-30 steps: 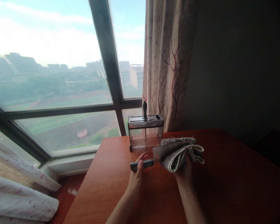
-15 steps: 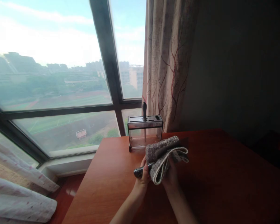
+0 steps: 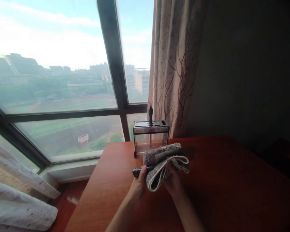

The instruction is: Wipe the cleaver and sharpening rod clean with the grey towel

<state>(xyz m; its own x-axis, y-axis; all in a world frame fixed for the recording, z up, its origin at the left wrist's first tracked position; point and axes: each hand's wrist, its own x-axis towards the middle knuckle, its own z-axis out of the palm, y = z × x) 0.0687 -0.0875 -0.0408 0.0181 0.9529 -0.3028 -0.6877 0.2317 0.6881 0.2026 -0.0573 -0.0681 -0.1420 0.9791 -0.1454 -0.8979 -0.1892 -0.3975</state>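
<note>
My left hand is closed around the black handle of a kitchen knife, whose broad, dark blade points right and slightly away from me. A folded grey fluffy towel with a pale edge wraps about the blade, showing on both sides of it. My right hand grips the towel from the lower right; most of its fingers are hidden in the folds. Just beyond the towel stands a clear knife holder with a dark frame. A black-handled thin rod sticks upright out of its slotted top.
The reddish-brown wooden table spreads under my hands, its left edge slanting toward me. Behind it are a large window and a patterned curtain. A white spotted curtain hangs at lower left.
Both hands have shifted a little to the left, carrying the knife and the towel with them. The knife holder stays in its place on the table.
</note>
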